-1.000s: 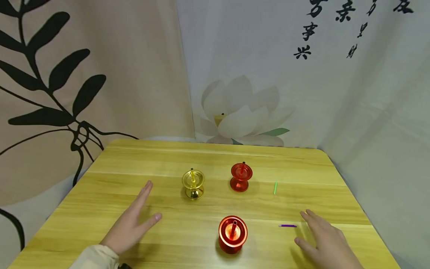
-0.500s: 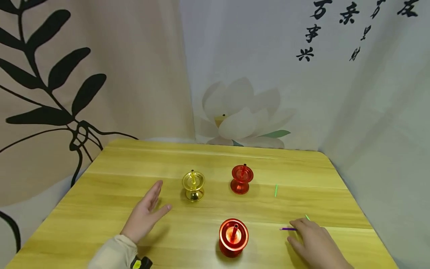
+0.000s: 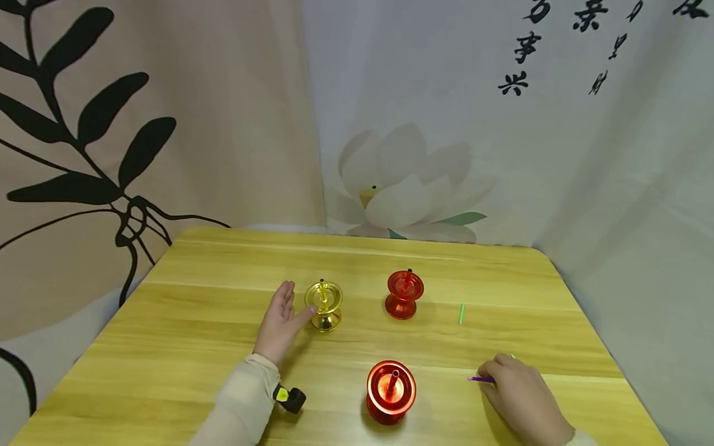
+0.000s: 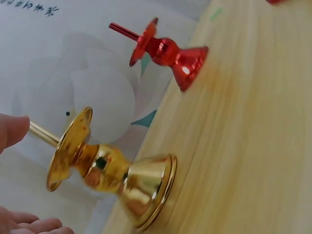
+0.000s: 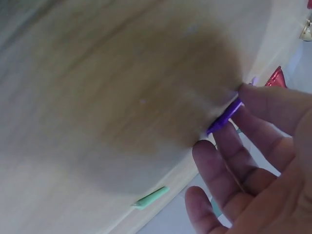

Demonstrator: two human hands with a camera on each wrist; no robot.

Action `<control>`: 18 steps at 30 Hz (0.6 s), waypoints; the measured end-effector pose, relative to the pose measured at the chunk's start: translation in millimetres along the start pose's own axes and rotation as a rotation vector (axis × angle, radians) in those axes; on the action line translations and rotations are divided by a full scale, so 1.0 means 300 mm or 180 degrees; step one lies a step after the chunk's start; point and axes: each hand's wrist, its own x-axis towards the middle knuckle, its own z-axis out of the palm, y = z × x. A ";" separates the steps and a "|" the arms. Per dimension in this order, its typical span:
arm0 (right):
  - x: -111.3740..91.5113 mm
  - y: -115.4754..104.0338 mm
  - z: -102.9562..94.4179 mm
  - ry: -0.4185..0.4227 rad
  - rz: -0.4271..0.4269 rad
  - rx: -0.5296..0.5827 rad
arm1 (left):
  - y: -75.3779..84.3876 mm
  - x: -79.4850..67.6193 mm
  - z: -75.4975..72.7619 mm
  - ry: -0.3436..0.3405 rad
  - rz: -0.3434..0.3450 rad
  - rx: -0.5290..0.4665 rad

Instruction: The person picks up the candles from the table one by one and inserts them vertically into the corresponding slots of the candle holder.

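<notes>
My left hand (image 3: 282, 323) is beside the gold candle holder (image 3: 325, 303), with fingers extended and the thumb near its upright tube. In the left wrist view, the thumb tip (image 4: 15, 130) lies close to that tube; I cannot tell whether they touch. My right hand (image 3: 521, 390) is low over the table at the right, pinching a thin purple candle (image 3: 481, 378) between thumb and fingers. Part of the candle (image 5: 225, 117) shows between the fingertips in the right wrist view. A green candle (image 3: 512, 356) peeks out behind that hand, mostly hidden.
A red candle holder (image 3: 404, 294) stands at the back of the wooden table (image 3: 223, 266). Another red holder (image 3: 391, 391) stands near the front middle. One more thin green candle (image 3: 462, 313) lies right of the back holder. Printed curtains hang behind the table.
The left hand has moved right and forward to the gold candle holder. The right hand has come down onto the purple candle and now pinches it. All three holders stay put.
</notes>
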 end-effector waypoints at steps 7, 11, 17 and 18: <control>0.017 -0.006 0.003 -0.0120 0.0055 -0.0019 | -0.029 0.031 0.038 0.0000 -0.0043 -0.0105; 0.025 -0.016 0.003 -0.0237 0.0131 0.0069 | -0.053 0.034 0.049 -0.0030 -0.0001 -0.0076; 0.053 -0.044 -0.009 -0.0367 0.0453 0.0703 | -0.100 0.049 0.068 -0.0182 0.0172 -0.0114; 0.061 -0.050 -0.013 -0.0360 0.0461 0.0804 | -0.106 0.053 0.071 -0.0199 0.0186 -0.0128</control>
